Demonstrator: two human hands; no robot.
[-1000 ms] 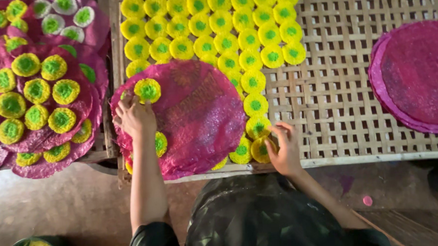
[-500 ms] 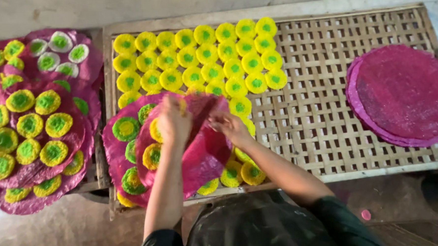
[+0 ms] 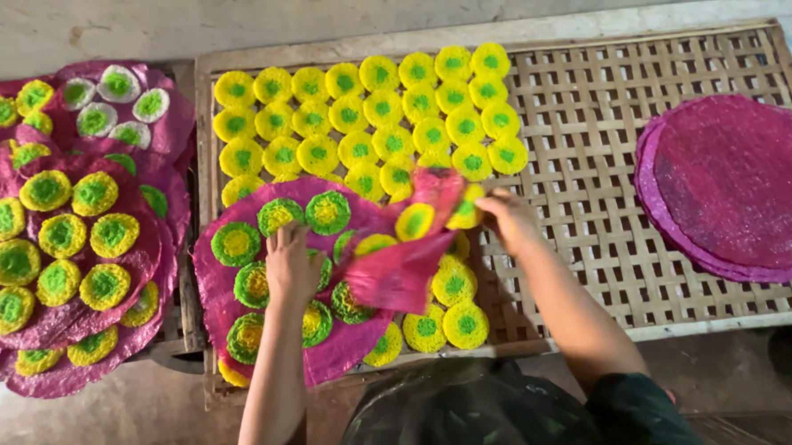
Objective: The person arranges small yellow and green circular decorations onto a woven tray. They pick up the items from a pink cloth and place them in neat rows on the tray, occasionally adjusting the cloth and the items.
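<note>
Yellow-green discs [image 3: 369, 117] beside magenta sheet [image 3: 398, 267]

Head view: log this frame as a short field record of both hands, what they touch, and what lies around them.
Left hand: flat on the green-and-yellow discs on a magenta sheet
Right hand: fingers lifting the folded sheet edge, yellow discs clinging to it
Rack: woven lattice, rows of yellow discs on its left part
Magenta stack: bare round sheets at the rack's right end
Left pile: magenta sheets covered with discs, beside the rack
</note>
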